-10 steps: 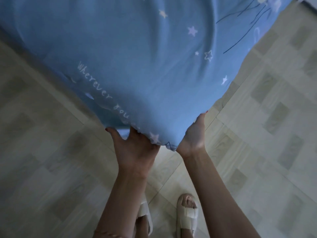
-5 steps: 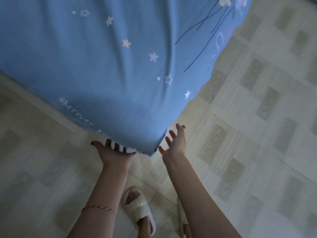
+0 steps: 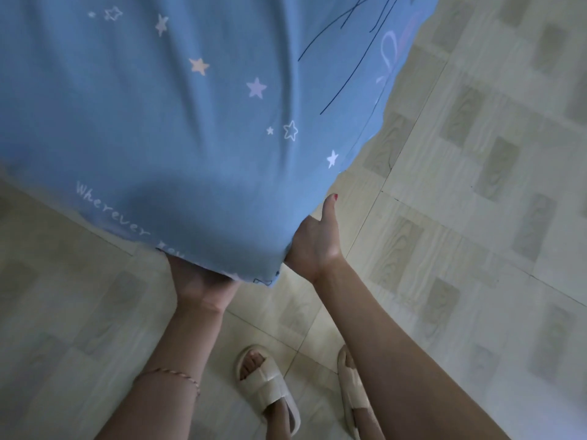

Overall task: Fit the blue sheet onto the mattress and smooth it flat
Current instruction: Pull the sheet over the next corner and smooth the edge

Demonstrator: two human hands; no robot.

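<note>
sheet covers the mattress corner, which fills the upper left and points toward the person. left hand under the corner's left edge (fingers hidden beneath the cloth); right hand against the corner's right side, thumb along the edge. floor lies to the right of and below the corner. two slippers, on the floor, between and under the forearms; bracelet on the left forearm.
</note>
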